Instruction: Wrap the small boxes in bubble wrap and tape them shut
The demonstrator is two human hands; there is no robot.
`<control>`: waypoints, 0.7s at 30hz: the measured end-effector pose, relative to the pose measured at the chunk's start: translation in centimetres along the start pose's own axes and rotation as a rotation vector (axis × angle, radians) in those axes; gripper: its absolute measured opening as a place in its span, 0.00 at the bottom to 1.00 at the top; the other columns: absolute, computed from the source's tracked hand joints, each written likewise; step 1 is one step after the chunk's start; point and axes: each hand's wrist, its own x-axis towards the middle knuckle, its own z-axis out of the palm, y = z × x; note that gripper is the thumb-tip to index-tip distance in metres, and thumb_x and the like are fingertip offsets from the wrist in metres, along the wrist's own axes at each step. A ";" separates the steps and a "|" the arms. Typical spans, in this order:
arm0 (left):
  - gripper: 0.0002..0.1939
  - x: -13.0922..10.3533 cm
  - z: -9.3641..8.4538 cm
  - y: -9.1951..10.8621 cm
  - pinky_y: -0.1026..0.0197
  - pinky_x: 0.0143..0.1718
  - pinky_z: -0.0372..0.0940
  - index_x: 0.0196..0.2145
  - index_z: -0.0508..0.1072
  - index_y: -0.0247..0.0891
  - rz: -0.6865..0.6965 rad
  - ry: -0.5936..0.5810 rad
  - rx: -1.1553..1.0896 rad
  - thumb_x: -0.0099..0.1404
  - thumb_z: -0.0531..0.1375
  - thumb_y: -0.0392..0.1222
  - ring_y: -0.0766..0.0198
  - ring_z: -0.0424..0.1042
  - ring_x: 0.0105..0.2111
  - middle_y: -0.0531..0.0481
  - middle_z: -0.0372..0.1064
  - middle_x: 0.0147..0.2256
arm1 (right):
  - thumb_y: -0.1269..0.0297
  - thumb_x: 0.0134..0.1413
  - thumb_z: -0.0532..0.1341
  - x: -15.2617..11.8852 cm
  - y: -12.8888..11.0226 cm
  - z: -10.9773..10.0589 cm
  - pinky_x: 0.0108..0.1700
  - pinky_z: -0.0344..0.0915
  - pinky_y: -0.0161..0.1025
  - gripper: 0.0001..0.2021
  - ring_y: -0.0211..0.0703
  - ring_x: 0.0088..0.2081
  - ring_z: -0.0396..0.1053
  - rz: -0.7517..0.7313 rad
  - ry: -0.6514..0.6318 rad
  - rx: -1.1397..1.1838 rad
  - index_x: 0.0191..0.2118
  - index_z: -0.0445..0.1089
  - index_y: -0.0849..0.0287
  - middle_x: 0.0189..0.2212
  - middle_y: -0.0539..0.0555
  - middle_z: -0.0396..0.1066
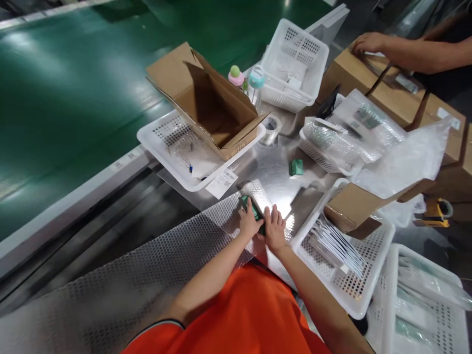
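A small green box (255, 212) lies on clear bubble wrap (191, 246) at the table's near edge. My left hand (250, 223) grips its left side, with one finger stretched along the top. From the right, my right hand (275, 230) closes on the box's lower end, its fingertips against the bubble wrap; the fingers partly hide the dark end. Just beyond both hands is the wrap's shiny end (257, 193). The long sheet trails to the lower left, under my left forearm. Another small green box (296, 167) sits apart on the metal table (276, 152).
An open carton (221, 108) rests on a white basket (165, 142), beside a tape roll (271, 129) and bottles (256, 83). To the right, a basket (383, 241) holds folded papers (339, 246). A green conveyor (92, 88) runs behind; a co-worker's hand (368, 43) touches cartons.
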 end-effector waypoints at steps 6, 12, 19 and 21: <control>0.51 -0.3 0.6 0.2 0.49 0.50 0.68 0.74 0.42 0.42 -0.002 -0.009 0.035 0.61 0.66 0.38 0.46 0.77 0.44 0.28 0.58 0.58 | 0.50 0.50 0.71 0.3 0.7 0.1 0.62 0.55 0.65 0.59 0.72 0.70 0.48 -0.012 -0.006 0.069 0.76 0.32 0.57 0.74 0.75 0.34; 0.47 -0.8 0.7 0.0 0.49 0.54 0.67 0.73 0.46 0.40 -0.004 0.081 -0.057 0.62 0.63 0.33 0.44 0.74 0.52 0.28 0.57 0.59 | 0.53 0.38 0.78 0.8 1.4 -0.3 0.63 0.54 0.67 0.69 0.76 0.71 0.42 -0.005 -0.185 0.121 0.76 0.28 0.54 0.75 0.73 0.28; 0.46 -1.5 0.5 0.4 0.47 0.54 0.67 0.72 0.44 0.36 0.006 0.075 -0.009 0.63 0.62 0.36 0.41 0.74 0.52 0.24 0.51 0.63 | 0.50 0.50 0.72 0.4 1.4 0.3 0.64 0.55 0.64 0.57 0.73 0.71 0.46 -0.025 -0.103 0.050 0.76 0.38 0.59 0.74 0.74 0.34; 0.49 -1.6 0.5 0.9 0.46 0.52 0.68 0.73 0.41 0.36 -0.026 0.055 0.032 0.63 0.64 0.41 0.40 0.76 0.49 0.20 0.48 0.65 | 0.49 0.52 0.71 0.4 1.5 0.4 0.63 0.56 0.64 0.56 0.73 0.70 0.47 -0.034 -0.081 0.041 0.76 0.37 0.59 0.74 0.74 0.35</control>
